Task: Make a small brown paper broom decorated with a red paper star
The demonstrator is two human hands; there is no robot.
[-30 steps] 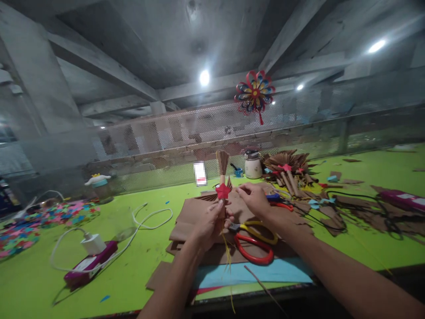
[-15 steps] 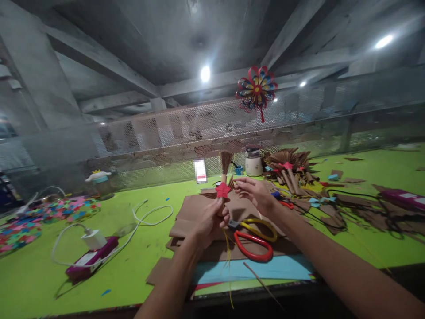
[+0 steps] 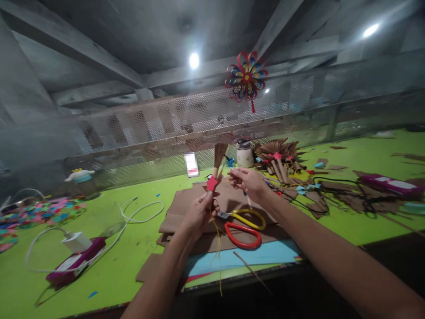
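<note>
My left hand (image 3: 202, 208) grips a brown paper fan (image 3: 219, 155) by its lower end. Its pleats stand upright, mostly folded together, above the fist. A red paper star (image 3: 211, 182) sits on its front, just above my thumb. Thin yellow strings (image 3: 218, 241) hang below that hand. My right hand (image 3: 247, 182) hovers just right of the fan, apart from it, fingers loosely bent and nothing visible in them. Beneath the hands lie stacked brown paper sheets (image 3: 181, 208) and scissors with one yellow and one red handle loop (image 3: 244, 241).
Similar brown fans with red stars (image 3: 279, 161) are heaped at right, near a white jar (image 3: 245, 155). Light blue paper (image 3: 239, 260) lies at the front edge. A purple power strip (image 3: 76, 261) with a white charger and cable is at left, near colourful paper stars (image 3: 49, 210).
The camera view has shifted, so the scene sits further left and slightly higher. The fan's pleats lean a little more to the right. My right hand's fingers have curled in more.
</note>
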